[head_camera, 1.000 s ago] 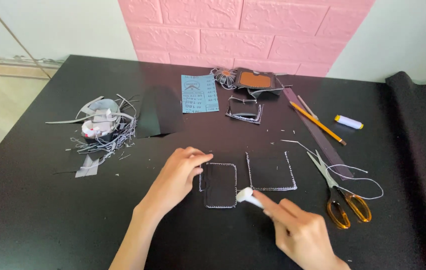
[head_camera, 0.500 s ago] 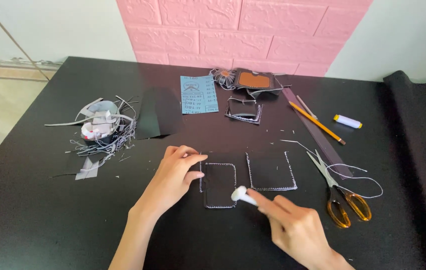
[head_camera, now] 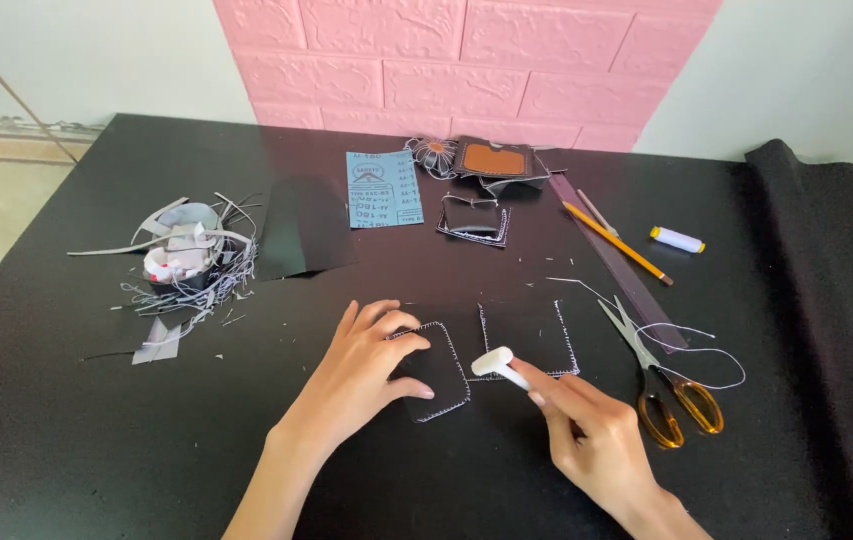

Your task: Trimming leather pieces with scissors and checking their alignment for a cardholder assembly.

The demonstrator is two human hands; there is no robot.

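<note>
- Tabletop [head_camera: 67,440]: black, and I see black pieces on it; I judge edges easy to lose against it, so a stroke could run off onto the surface.
- Left hand [head_camera: 362,375]: spread flat, fingertips pressing the left patch; if I let the pressure slip, the patch could skid or turn.
- Right hand [head_camera: 597,440]: pinching the white stick, its tip low over the gap between the two patches; too steep an angle could smear or snag stitches.
- Right patch [head_camera: 532,335]: black, white-stitched, just beside the left one, unheld; I judge it likely to shift if nudged.
- Left patch [head_camera: 434,370]: black, rounded corners, white-stitched, at centre front under my fingers.
- Scissors [head_camera: 662,385]: amber handles, near my right hand, loose thread [head_camera: 717,355] looped by them; a wrist sweep could drag either.
- Stick [head_camera: 497,362]: short, white; could snap under hard pressure.
</note>
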